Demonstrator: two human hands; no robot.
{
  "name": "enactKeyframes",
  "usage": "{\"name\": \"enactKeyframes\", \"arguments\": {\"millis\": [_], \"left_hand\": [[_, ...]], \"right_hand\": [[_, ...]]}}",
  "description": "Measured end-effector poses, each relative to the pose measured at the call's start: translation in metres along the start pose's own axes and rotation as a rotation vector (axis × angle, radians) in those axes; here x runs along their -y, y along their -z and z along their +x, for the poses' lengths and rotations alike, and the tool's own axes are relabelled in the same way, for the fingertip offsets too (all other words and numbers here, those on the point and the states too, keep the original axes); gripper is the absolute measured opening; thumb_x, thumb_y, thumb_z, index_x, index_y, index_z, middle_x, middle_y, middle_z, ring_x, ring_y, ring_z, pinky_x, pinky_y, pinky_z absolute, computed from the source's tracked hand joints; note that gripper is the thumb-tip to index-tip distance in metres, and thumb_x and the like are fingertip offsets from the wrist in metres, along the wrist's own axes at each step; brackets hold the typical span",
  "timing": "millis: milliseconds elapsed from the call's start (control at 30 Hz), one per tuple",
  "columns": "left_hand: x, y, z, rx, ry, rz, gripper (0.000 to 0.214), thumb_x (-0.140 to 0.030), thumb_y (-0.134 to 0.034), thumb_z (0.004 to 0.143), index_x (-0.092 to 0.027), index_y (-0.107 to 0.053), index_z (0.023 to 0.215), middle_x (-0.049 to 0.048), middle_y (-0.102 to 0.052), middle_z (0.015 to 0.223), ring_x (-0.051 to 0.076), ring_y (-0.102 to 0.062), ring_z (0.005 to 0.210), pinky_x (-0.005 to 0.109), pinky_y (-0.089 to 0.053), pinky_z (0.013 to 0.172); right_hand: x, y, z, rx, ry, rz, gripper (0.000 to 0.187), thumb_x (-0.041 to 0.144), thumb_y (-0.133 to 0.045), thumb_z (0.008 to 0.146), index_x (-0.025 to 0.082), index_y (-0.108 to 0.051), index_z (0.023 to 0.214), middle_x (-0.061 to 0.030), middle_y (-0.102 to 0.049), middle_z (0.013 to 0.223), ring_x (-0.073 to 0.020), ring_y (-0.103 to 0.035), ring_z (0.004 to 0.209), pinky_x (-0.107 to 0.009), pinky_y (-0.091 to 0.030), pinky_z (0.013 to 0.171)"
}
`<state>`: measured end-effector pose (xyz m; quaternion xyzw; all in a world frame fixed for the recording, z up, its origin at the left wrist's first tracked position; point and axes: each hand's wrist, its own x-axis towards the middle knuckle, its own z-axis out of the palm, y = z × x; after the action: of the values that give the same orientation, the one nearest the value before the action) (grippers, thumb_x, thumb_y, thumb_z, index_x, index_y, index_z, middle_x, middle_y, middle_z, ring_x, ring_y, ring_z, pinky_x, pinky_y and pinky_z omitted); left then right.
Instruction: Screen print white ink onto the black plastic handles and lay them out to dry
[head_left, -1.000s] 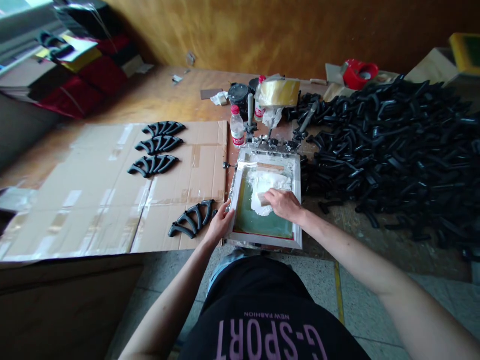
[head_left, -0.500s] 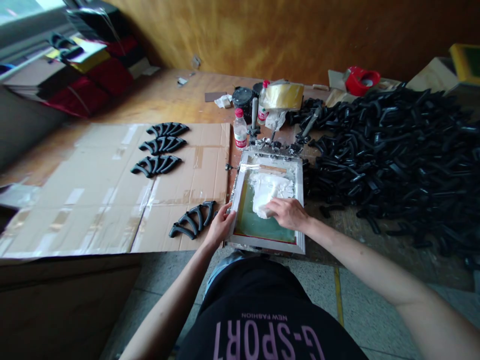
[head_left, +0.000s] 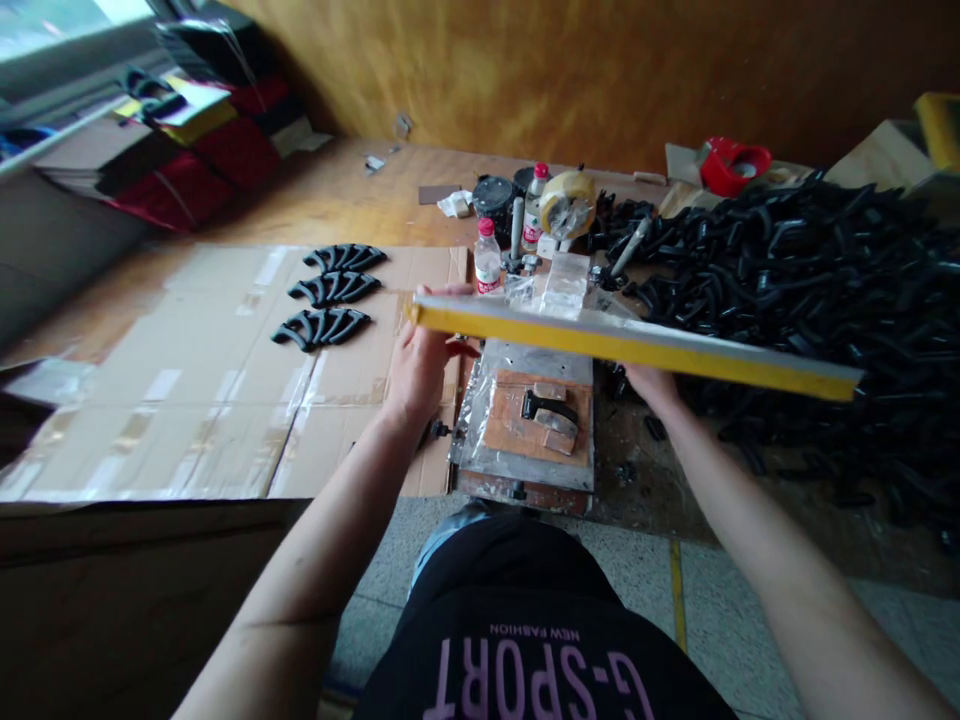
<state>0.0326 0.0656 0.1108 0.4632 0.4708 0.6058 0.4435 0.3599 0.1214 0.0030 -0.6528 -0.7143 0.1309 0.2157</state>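
A screen-printing frame (head_left: 637, 348) is being held up above a metal base plate (head_left: 480, 463), its yellow edge being turned toward the view and slanted down to the right. Its left end is being grasped by the left hand (head_left: 420, 365), with some fingers being spread underneath. The right hand (head_left: 651, 382) is being partly hidden by the frame, below the middle of its edge; whether those fingers are being closed on it cannot be told. Nearer the body, a black curved handle (head_left: 551, 408) is being supported by a wooden jig board (head_left: 502, 415), which is being carried by the plate. Behind the frame, a metal post (head_left: 517, 225) is being surrounded by two red-capped bottles (head_left: 487, 258), a black tub (head_left: 493, 200) and a tape roll (head_left: 568, 203). To the left, three rows of similar handles (head_left: 322, 328) are being borne by flattened cardboard (head_left: 225, 345), with red bundles (head_left: 176, 185) being stacked farther back. To the right, much of the workbench (head_left: 315, 190) is being covered by a handle heap (head_left: 787, 260), behind which a red tape dispenser (head_left: 731, 168) is being seen.
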Motion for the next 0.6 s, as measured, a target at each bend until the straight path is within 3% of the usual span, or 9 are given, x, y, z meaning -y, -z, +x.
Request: {"name": "enactKeyframes", "arguments": {"millis": [133,233,333,367,400,433,500,600], "left_hand": [[-0.007,-0.021,0.021,-0.037,-0.012,-0.071,0.055,-0.059,-0.032,0.095,-0.017,-0.059,0.119,0.0073,-0.069,0.087,0.015,-0.068,0.081,0.023,-0.053,0.061],[0.012,-0.021,-0.007,-0.094,0.086,-0.111,0.055,-0.06,-0.034,0.094,-0.02,-0.054,0.126,0.0082,-0.071,0.095,0.016,-0.068,0.084,0.024,-0.052,0.061],[0.047,-0.016,-0.065,0.11,0.475,-0.082,0.061,-0.065,-0.046,0.087,-0.016,-0.059,0.121,0.0142,-0.073,0.099,0.021,-0.069,0.084,0.026,-0.052,0.059],[0.06,-0.015,-0.086,0.209,0.641,-0.072,0.065,-0.066,-0.051,0.083,-0.015,-0.06,0.121,0.0173,-0.072,0.105,0.024,-0.069,0.087,0.028,-0.053,0.059],[0.071,-0.015,-0.104,0.23,0.764,-0.084,0.068,-0.068,-0.055,0.08,-0.015,-0.06,0.123,0.0192,-0.07,0.113,0.026,-0.069,0.091,0.03,-0.053,0.059],[0.081,-0.015,-0.119,0.199,0.843,-0.12,0.071,-0.069,-0.056,0.078,-0.016,-0.058,0.125,0.0195,-0.067,0.12,0.028,-0.068,0.095,0.031,-0.054,0.06],[0.096,-0.011,-0.138,-0.019,0.863,-0.206,0.069,-0.072,-0.054,0.078,-0.018,-0.058,0.121,0.017,-0.066,0.122,0.026,-0.068,0.094,0.031,-0.054,0.06],[0.108,0.02,-0.146,-0.429,0.753,-0.197,0.061,-0.072,-0.049,0.08,-0.016,-0.058,0.099,0.0094,-0.07,0.092,0.018,-0.068,0.074,0.024,-0.05,0.056]], "right_hand": [[0.03,-0.054,-0.052,0.241,0.134,-0.14,0.024,0.042,-0.063,0.087,0.018,-0.061,0.084,-0.0098,-0.066,0.095,-0.0214,-0.061,0.087,-0.03,-0.045,0.077],[0.049,-0.066,-0.065,0.347,0.196,-0.301,0.016,0.032,-0.059,0.091,0.017,-0.057,0.087,-0.0131,-0.065,0.098,-0.0238,-0.06,0.097,-0.031,-0.041,0.083],[0.065,-0.062,-0.064,0.4,0.149,-0.326,0.014,0.03,-0.05,0.096,0.017,-0.055,0.092,-0.0112,-0.066,0.089,-0.0227,-0.062,0.088,-0.03,-0.04,0.074],[0.074,-0.062,-0.064,0.386,0.145,-0.314,0.016,0.03,-0.048,0.097,0.017,-0.054,0.093,-0.0102,-0.066,0.086,-0.0225,-0.062,0.085,-0.029,-0.039,0.071],[0.087,-0.063,-0.067,0.357,0.162,-0.296,0.017,0.031,-0.046,0.098,0.017,-0.053,0.093,-0.0096,-0.066,0.084,-0.0226,-0.061,0.083,-0.029,-0.038,0.07],[0.103,-0.066,-0.071,0.323,0.208,-0.277,0.018,0.032,-0.044,0.099,0.017,-0.053,0.093,-0.0094,-0.065,0.083,-0.0228,-0.061,0.083,-0.03,-0.038,0.07],[0.143,-0.077,-0.086,0.281,0.386,-0.236,0.019,0.03,-0.042,0.099,0.018,-0.054,0.091,-0.0097,-0.064,0.085,-0.0234,-0.058,0.085,-0.031,-0.038,0.073],[0.205,-0.1,-0.11,0.321,0.688,-0.156,0.02,0.024,-0.04,0.099,0.018,-0.056,0.09,-0.0099,-0.062,0.091,-0.0234,-0.055,0.088,-0.033,-0.039,0.079]]}}
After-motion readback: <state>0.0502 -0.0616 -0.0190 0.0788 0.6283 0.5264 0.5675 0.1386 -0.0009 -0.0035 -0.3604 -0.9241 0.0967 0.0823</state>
